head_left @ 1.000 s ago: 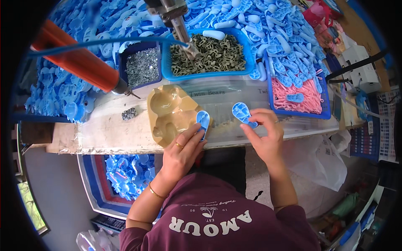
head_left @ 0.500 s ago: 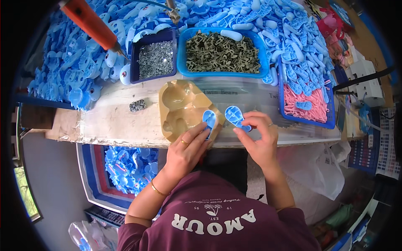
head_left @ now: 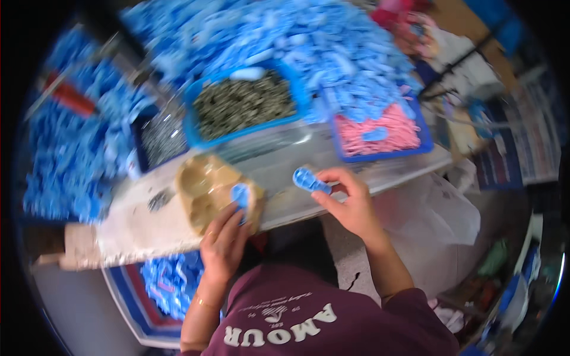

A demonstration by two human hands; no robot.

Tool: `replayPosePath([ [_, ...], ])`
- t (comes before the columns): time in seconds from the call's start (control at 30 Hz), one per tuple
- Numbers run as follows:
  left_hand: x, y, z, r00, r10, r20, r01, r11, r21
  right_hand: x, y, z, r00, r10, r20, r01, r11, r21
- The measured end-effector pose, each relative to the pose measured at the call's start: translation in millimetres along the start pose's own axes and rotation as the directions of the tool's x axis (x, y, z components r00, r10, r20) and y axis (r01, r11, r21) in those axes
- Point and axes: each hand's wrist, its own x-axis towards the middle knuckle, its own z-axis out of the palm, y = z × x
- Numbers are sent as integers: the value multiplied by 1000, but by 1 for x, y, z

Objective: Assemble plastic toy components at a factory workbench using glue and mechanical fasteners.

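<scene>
My left hand (head_left: 223, 242) is closed on a blue oval plastic shell piece (head_left: 240, 193), whose hollow side faces up. It holds this piece over the right part of a tan moulded fixture (head_left: 196, 172) with rounded hollows. Just right of the fixture, my right hand (head_left: 351, 204) pinches a second blue plastic shell piece (head_left: 304, 178) between thumb and fingers. That piece points to the left, its ribbed inside showing, and it is apart from the first one. Motion blur softens the fine detail of both.
Behind the fixture stand a light-blue tray of small dull-metal clips (head_left: 193, 139), a dark bin of screws (head_left: 141, 145) and a blue basket of pink strips (head_left: 427, 145). Heaped blue plastic parts (head_left: 332, 35) cover the back. A red-handled screwdriver (head_left: 70, 95) hangs at left.
The whole view has swung and tilted, so the table slants and sits further left. My right hand's piece lies more sideways and further from the left one. Both hands keep their pieces.
</scene>
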Motion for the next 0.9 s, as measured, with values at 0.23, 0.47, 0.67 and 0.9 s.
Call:
replayPosePath([
  [0.23, 3, 8, -4, 999, -38, 38, 37, 999, 39, -56, 29, -136, 885, 466, -13, -448, 858, 251],
  [0.47, 10, 16, 3, 997, -21, 70, 19, 1000, 24, -38, 64, -345, 742, 427, -518, -613, 744, -265],
  [0.67, 8, 18, 8, 996, -60, 64, 61, 998, -8, 32, 118, -517, 404, -108, -909, -500, 805, -318],
  [0.9, 5, 17, -3, 994, -95, 56, 93, 995, 37, 50, 56, -359, 740, 598, -307, -671, 683, -287],
])
